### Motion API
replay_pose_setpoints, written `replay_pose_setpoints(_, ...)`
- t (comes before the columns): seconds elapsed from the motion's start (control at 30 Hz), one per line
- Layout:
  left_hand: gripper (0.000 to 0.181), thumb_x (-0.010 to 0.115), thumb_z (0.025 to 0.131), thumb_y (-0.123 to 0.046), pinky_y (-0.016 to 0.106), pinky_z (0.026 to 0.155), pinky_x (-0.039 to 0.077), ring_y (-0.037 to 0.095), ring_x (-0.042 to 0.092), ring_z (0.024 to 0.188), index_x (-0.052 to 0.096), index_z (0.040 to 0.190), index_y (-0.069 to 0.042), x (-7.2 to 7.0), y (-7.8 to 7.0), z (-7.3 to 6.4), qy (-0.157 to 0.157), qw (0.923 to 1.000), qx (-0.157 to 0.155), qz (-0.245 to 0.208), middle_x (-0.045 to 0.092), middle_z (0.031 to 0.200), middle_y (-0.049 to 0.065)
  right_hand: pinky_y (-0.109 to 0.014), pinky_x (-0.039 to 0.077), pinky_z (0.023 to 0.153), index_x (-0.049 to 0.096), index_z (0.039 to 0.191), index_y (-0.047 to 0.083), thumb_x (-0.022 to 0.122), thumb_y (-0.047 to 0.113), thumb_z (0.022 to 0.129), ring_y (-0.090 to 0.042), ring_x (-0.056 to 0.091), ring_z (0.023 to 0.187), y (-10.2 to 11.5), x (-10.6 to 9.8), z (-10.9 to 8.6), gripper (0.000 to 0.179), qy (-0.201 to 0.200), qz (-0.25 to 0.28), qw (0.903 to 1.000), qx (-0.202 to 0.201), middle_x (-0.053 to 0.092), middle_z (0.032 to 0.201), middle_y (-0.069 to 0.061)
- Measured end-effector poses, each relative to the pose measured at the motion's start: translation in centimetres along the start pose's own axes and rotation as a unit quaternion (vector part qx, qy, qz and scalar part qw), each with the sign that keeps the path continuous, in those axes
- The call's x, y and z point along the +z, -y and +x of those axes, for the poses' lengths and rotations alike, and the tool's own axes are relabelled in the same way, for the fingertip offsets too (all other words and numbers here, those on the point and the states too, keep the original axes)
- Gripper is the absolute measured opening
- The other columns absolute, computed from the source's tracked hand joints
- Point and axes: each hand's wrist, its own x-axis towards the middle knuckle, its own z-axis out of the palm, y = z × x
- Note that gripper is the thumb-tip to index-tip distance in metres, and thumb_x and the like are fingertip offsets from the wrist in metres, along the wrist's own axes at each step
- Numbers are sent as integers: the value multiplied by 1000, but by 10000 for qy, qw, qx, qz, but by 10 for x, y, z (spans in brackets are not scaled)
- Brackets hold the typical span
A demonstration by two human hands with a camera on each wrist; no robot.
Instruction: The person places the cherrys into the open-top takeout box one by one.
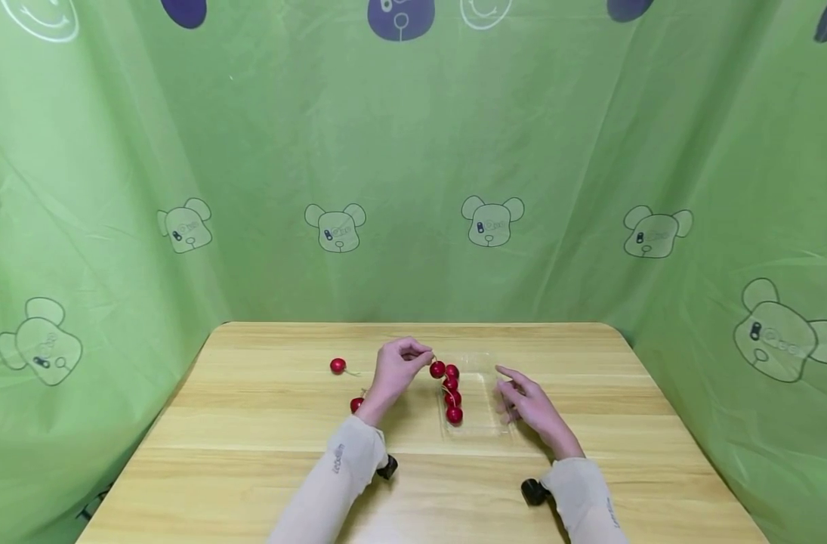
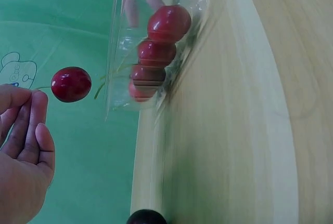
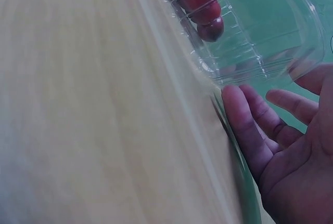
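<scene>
My left hand [image 1: 396,372] pinches the thin stem of a red cherry [image 2: 71,84] between thumb and fingertips. The cherry hangs just left of a clear plastic box [image 1: 479,408], near its far left corner. Inside the box, several cherries [image 1: 455,415] sit in a row along the left wall, stems on some of them. At the box's right side is my right hand [image 1: 534,408], its fingers loosely extended. In the right wrist view its fingertips [image 3: 234,99] lie right at the box's wall, holding nothing.
Two loose cherries lie on the wooden table [image 1: 250,453] to the left: one farther back [image 1: 337,366], the other cherry [image 1: 356,406] partly behind my left wrist. A green curtain [image 1: 413,151] with bear faces surrounds the table's back and sides.
</scene>
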Motion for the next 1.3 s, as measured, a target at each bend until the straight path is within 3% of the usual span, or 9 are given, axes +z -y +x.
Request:
replay_pose_setpoints(0.17,8,80,89,-6,20,72,60,17,73,80,77,97,-4,9,-2,1,17,10000,0,-44,78,94,13,-35,62,68,36,159,3,52,32,110,-24,64,84,-1,0,1,59,-46,-8,10000,27,56,124,-29)
replay_pose_setpoints(0.33,7,79,90,-8,23,74,61,8,70,78,77,97,-6,17,0,3,110,9998,3,140,78,93,9,-36,63,69,34,160,3,51,30,110,-27,69,87,-3,1,1,59,-7,36,10000,65,56,125,-30)
replay_pose_setpoints(0.53,7,79,91,-9,23,74,60,7,69,77,77,97,-6,29,3,5,151,9997,-33,164,78,92,8,-39,64,74,30,161,2,50,29,111,-33,72,92,-4,0,1,60,119,119,9998,75,54,129,-33)
replay_pose_setpoints(0.93,6,79,90,-7,21,72,59,7,68,76,78,96,-8,46,4,14,121,9992,-212,320,78,90,5,-37,64,78,34,161,7,51,34,110,-28,72,91,0,-1,2,60,97,92,9997,208,56,127,-28)
replay_pose_setpoints(1.3,5,80,89,-9,21,67,57,5,65,71,79,93,-12,57,17,22,161,9972,-375,627,77,85,0,-40,65,80,33,161,6,51,32,110,-29,69,92,-1,0,2,59,157,213,9994,229,55,126,-29)
